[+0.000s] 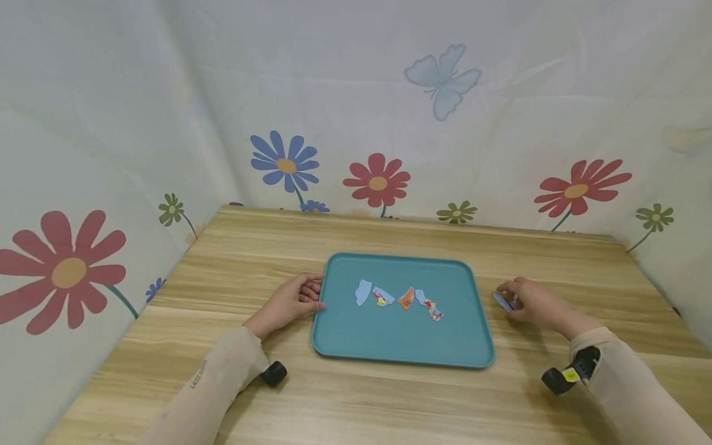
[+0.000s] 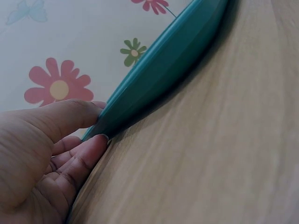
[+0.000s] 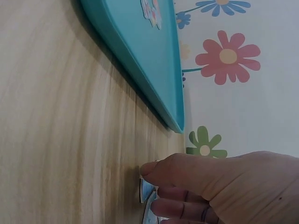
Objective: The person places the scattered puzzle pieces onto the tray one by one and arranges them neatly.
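Left hand (image 1: 290,299): gripped, with curled fingers and thumb, the teal tray (image 1: 389,341) at its nine o'clock, the tray's long axis running nine to three. On it, left to right, lay a pale blue piece (image 1: 363,293), long axis one to seven; a patterned blue piece (image 1: 382,298), ten to four; an orange piece (image 1: 407,299), one to seven; a multicoloured strip (image 1: 429,304), eleven to five. Right hand (image 1: 533,301), off the tray at three o'clock: nearly closed, pinched light blue pieces (image 1: 502,300), the leftmost lying ten to four.
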Demonstrator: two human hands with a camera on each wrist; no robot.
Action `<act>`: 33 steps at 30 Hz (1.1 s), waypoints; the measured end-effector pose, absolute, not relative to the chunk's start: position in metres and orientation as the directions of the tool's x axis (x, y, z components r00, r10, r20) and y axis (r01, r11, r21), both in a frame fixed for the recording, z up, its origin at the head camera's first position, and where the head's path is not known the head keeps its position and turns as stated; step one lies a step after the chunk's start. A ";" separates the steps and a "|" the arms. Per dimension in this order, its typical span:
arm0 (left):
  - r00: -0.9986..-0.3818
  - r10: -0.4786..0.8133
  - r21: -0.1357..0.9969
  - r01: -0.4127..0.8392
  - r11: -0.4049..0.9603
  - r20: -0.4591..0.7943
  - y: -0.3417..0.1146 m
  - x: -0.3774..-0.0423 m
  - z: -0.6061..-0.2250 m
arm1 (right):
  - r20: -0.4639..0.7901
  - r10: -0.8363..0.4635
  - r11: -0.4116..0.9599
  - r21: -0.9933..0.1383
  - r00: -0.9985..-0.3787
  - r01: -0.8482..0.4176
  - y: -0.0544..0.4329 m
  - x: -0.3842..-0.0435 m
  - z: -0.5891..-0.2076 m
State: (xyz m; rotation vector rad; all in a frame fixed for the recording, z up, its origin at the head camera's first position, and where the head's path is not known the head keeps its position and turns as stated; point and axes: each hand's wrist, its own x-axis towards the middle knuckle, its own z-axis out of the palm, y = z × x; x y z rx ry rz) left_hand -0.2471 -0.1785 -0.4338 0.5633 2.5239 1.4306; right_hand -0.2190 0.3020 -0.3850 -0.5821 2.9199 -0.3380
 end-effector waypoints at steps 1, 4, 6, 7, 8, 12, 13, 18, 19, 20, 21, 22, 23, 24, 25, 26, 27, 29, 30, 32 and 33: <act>-0.910 0.414 0.856 0.231 0.463 0.021 -0.177 -0.245 -0.430 | -0.100 -0.396 0.898 -0.249 -0.913 -0.363 0.302 -0.219 -0.385; -0.907 0.420 0.857 0.226 0.463 0.012 -0.174 -0.238 -0.417 | -0.104 -0.401 0.895 -0.253 -0.910 -0.366 0.302 -0.220 -0.385; -0.906 0.422 0.857 0.227 0.464 0.011 -0.173 -0.234 -0.411 | -0.104 -0.402 0.895 -0.254 -0.910 -0.366 0.303 -0.221 -0.386; -0.907 0.422 0.858 0.226 0.462 0.012 -0.173 -0.232 -0.409 | -0.103 -0.405 0.894 -0.254 -0.909 -0.370 0.303 -0.221 -0.386; -0.907 0.421 0.858 0.226 0.461 0.012 -0.172 -0.231 -0.408 | -0.103 -0.404 0.895 -0.250 -0.909 -0.369 0.303 -0.221 -0.386; -0.905 0.425 0.863 0.231 0.450 0.021 -0.173 -0.231 -0.408 | -0.101 -0.405 0.895 -0.249 -0.909 -0.371 0.304 -0.222 -0.386; -0.905 0.425 0.864 0.230 0.448 0.020 -0.173 -0.232 -0.409 | -0.102 -0.404 0.895 -0.249 -0.909 -0.370 0.304 -0.222 -0.386; -0.904 0.427 0.864 0.232 0.447 0.021 -0.173 -0.233 -0.410 | -0.106 -0.394 0.897 -0.261 -0.913 -0.357 0.303 -0.223 -0.386; -0.904 0.427 0.863 0.233 0.449 0.023 -0.173 -0.233 -0.410 | -0.108 -0.391 0.898 -0.264 -0.914 -0.353 0.302 -0.222 -0.386; -0.904 0.426 0.862 0.235 0.449 0.024 -0.174 -0.233 -0.410 | -0.108 -0.392 0.897 -0.267 -0.914 -0.353 0.302 -0.222 -0.386; -0.905 0.426 0.861 0.236 0.451 0.025 -0.173 -0.232 -0.409 | -0.108 -0.392 0.897 -0.268 -0.914 -0.353 0.302 -0.222 -0.386; -0.905 0.425 0.860 0.237 0.452 0.026 -0.173 -0.232 -0.409 | -0.107 -0.392 0.896 -0.270 -0.913 -0.353 0.301 -0.222 -0.386; -0.905 0.425 0.858 0.239 0.456 0.026 -0.173 -0.232 -0.409 | -0.107 -0.393 0.895 -0.274 -0.913 -0.353 0.301 -0.222 -0.387; -0.905 0.425 0.856 0.239 0.459 0.025 -0.173 -0.232 -0.410 | -0.105 -0.392 0.895 -0.274 -0.914 -0.352 0.301 -0.222 -0.387; -0.905 0.424 0.855 0.239 0.461 0.024 -0.173 -0.232 -0.410 | -0.102 -0.390 0.895 -0.274 -0.915 -0.351 0.300 -0.222 -0.387; -0.905 0.424 0.853 0.240 0.464 0.025 -0.174 -0.233 -0.411 | -0.099 -0.389 0.895 -0.274 -0.916 -0.351 0.300 -0.222 -0.388; -0.906 0.424 0.853 0.239 0.463 0.024 -0.174 -0.234 -0.413 | -0.095 -0.389 0.895 -0.274 -0.917 -0.351 0.300 -0.223 -0.389; -0.907 0.420 0.853 0.238 0.464 0.025 -0.175 -0.238 -0.419 | -0.089 -0.386 0.895 -0.277 -0.918 -0.350 0.300 -0.223 -0.390; -0.908 0.418 0.855 0.238 0.462 0.027 -0.176 -0.239 -0.423 | -0.086 -0.385 0.895 -0.279 -0.919 -0.349 0.300 -0.223 -0.390; -0.910 0.414 0.855 0.240 0.460 0.032 -0.178 -0.244 -0.430 | -0.080 -0.384 0.893 -0.283 -0.920 -0.349 0.300 -0.223 -0.391; -0.910 0.412 0.855 0.241 0.459 0.036 -0.178 -0.246 -0.434 | -0.077 -0.383 0.893 -0.283 -0.920 -0.349 0.300 -0.223 -0.392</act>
